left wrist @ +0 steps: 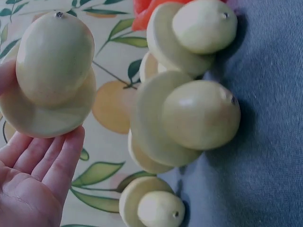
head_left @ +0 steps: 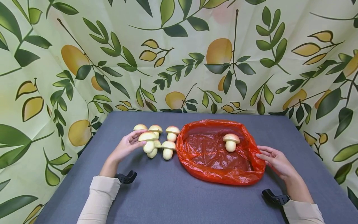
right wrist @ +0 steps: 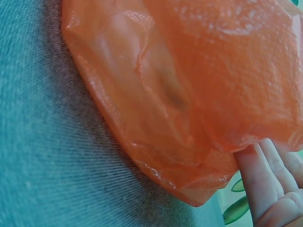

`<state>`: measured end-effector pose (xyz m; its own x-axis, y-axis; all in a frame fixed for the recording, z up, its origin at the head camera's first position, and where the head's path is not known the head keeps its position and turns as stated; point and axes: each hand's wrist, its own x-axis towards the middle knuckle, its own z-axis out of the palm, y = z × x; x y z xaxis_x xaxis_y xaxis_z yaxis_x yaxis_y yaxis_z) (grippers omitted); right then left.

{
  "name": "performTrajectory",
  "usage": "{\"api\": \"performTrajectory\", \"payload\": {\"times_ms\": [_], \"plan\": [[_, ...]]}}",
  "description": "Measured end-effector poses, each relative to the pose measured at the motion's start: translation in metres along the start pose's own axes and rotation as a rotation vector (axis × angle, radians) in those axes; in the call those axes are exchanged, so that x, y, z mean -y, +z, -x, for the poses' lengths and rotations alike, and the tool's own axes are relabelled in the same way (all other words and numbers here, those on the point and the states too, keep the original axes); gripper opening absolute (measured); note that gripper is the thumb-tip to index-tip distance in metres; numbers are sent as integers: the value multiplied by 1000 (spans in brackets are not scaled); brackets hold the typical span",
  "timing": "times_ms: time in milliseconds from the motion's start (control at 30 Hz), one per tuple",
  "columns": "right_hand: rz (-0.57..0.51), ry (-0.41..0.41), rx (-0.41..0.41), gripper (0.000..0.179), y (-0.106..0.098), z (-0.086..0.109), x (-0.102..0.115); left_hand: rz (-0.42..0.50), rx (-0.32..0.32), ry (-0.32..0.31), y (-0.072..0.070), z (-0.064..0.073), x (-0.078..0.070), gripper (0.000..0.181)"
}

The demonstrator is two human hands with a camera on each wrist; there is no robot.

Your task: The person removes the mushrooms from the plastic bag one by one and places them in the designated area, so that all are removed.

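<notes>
My left hand [head_left: 129,145] holds a toy mushroom [head_left: 148,137] by its cap, thumb on one side and fingers on the other. In the left wrist view that mushroom [left wrist: 54,71] is raised, its pale rounded stem toward the camera. Several more mushrooms [head_left: 167,150] stand just beyond and beside it, pale with reddish-topped caps. A red plastic bag [head_left: 221,177] lies with its mouth spread wide, one mushroom [head_left: 231,142] inside. My right hand [head_left: 277,160] pinches the bag's right rim; in the right wrist view some fingers [right wrist: 258,179] go behind the plastic.
The things stand on a table with a dark grey-blue cloth [head_left: 179,205]. Behind and to the left hangs a light curtain [head_left: 179,46] printed with leaves and fruit. A black strap mount sits on each wrist.
</notes>
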<state>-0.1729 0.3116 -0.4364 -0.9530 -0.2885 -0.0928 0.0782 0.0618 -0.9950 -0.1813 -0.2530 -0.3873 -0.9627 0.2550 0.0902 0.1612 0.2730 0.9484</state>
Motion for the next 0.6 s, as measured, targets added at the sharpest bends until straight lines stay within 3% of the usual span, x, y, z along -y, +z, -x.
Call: {"api": "performTrajectory", "payload": {"times_ms": [167, 600], "plan": [[1, -1, 4, 33, 0, 0, 0, -7, -1, 23, -5, 0, 6, 52], [-3, -6, 11, 33, 0, 1, 0, -6, 3, 12, -16, 4, 17, 53]]}}
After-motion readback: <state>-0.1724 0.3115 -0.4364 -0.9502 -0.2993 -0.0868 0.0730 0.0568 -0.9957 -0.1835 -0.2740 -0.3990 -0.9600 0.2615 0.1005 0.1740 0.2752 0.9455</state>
